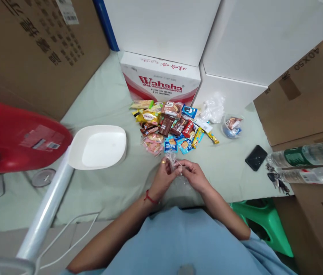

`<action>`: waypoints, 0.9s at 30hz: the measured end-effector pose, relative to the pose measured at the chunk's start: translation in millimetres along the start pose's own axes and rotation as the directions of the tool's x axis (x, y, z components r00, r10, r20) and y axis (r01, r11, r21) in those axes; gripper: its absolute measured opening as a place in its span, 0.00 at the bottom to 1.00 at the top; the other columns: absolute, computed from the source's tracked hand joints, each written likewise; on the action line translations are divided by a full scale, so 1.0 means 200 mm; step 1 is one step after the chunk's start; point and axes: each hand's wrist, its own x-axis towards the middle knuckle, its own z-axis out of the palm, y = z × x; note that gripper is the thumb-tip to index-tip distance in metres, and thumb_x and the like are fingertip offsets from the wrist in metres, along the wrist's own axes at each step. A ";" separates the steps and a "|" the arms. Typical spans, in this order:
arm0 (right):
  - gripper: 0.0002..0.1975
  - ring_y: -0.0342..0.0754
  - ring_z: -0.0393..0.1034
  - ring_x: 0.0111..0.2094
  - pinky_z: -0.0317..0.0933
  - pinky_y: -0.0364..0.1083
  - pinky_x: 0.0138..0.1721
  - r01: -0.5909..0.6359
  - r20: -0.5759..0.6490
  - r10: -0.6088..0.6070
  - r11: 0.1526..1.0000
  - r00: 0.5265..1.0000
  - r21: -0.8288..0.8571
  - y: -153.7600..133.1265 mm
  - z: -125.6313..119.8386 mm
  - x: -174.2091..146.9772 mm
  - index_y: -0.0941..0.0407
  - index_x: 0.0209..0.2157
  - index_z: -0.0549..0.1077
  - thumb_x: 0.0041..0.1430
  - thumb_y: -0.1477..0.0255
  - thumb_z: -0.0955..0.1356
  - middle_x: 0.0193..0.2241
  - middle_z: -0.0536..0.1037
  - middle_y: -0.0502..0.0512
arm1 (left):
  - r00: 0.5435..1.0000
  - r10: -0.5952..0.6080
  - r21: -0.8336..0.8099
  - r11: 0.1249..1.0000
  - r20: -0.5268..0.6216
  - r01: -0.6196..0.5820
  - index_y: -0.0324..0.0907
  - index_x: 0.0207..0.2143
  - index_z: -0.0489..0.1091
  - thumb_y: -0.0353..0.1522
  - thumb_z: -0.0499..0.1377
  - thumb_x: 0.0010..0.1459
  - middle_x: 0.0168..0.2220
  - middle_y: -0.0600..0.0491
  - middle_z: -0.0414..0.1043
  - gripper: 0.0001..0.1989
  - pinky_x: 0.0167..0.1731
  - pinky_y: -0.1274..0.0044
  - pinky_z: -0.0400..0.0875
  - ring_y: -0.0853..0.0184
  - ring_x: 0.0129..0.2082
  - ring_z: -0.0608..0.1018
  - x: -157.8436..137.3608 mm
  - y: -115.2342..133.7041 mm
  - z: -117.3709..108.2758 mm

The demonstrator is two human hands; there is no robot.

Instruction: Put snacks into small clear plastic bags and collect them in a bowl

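Observation:
A clear plastic bag [171,157] is pinched between my two hands at the near side of the table. Thumb and fingers of my left hand [165,173] are closed on its left part; a ring and a red cord bracelet show on that side. My right hand [195,175] grips the same bag from the right, fingertips close to the left ones. Part of the clear film hangs below the hands, hard to make out. Just beyond lies a pile of wrapped snacks [166,125], with blue biscuit packets [170,144] nearest my fingers.
Left of the pile sits a white plastic tub [73,152]. Crumpled clear bags [213,109], a small round container [232,126] with snacks, a phone [256,157], keys [277,181] and water bottles [313,152] are to the right. A Wahaha carton [161,82] stands behind.

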 end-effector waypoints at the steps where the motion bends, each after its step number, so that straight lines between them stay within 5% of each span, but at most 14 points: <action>1: 0.17 0.51 0.75 0.40 0.68 0.48 0.44 -0.049 -0.019 0.050 0.999 0.999 0.019 0.00 -0.01 -0.01 0.52 0.40 0.82 0.60 0.53 0.72 0.38 0.82 0.54 | 0.999 -0.029 -0.037 0.999 -0.022 0.028 0.44 0.52 0.69 0.44 0.72 0.47 0.49 0.48 0.80 0.32 0.50 0.68 0.75 0.59 0.48 0.81 0.01 0.00 -0.01; 10: 0.21 0.43 0.60 0.22 0.55 0.43 0.25 -0.209 -0.151 0.202 0.977 0.968 -0.032 -0.04 -0.17 -0.03 0.56 0.39 0.80 0.56 0.53 0.73 0.21 0.70 0.46 | 0.981 -0.188 -0.154 0.972 -0.056 0.178 0.40 0.34 0.75 0.34 0.70 0.42 0.29 0.55 0.78 0.15 0.31 0.78 0.67 0.68 0.28 0.77 0.01 0.07 -0.19; 14: 0.23 0.41 0.56 0.20 0.51 0.43 0.23 -0.221 -0.187 0.215 0.975 0.959 -0.015 -0.07 -0.20 -0.02 0.56 0.39 0.78 0.54 0.51 0.74 0.19 0.66 0.44 | 0.976 -0.215 -0.314 0.929 -0.022 0.198 0.42 0.30 0.71 0.34 0.71 0.42 0.31 0.55 0.79 0.14 0.36 0.75 0.73 0.65 0.34 0.81 0.00 0.15 -0.23; 17: 0.22 0.41 0.55 0.20 0.50 0.43 0.23 -0.234 -0.170 0.228 0.972 0.959 -0.019 -0.08 -0.19 -0.02 0.55 0.39 0.78 0.53 0.51 0.74 0.20 0.66 0.44 | 0.954 -0.289 -0.414 0.860 0.086 0.298 0.42 0.36 0.74 0.32 0.72 0.41 0.38 0.52 0.82 0.18 0.40 0.71 0.76 0.60 0.39 0.83 -0.01 0.20 -0.24; 20: 0.23 0.41 0.55 0.21 0.49 0.43 0.23 -0.256 -0.138 0.251 0.967 0.958 -0.016 -0.09 -0.17 -0.02 0.55 0.39 0.78 0.52 0.51 0.75 0.21 0.67 0.45 | 0.922 -0.346 -0.389 0.836 0.175 0.388 0.41 0.43 0.77 0.32 0.75 0.43 0.40 0.49 0.82 0.23 0.37 0.74 0.75 0.63 0.37 0.82 0.00 0.21 -0.24; 27: 0.22 0.40 0.55 0.23 0.49 0.42 0.24 -0.242 -0.142 0.239 0.970 0.961 -0.007 -0.12 -0.21 -0.03 0.56 0.37 0.79 0.50 0.52 0.76 0.24 0.70 0.45 | 0.890 -0.376 -0.184 0.885 0.258 0.428 0.40 0.38 0.81 0.35 0.79 0.39 0.31 0.52 0.80 0.22 0.31 0.77 0.70 0.68 0.28 0.77 0.04 0.17 -0.27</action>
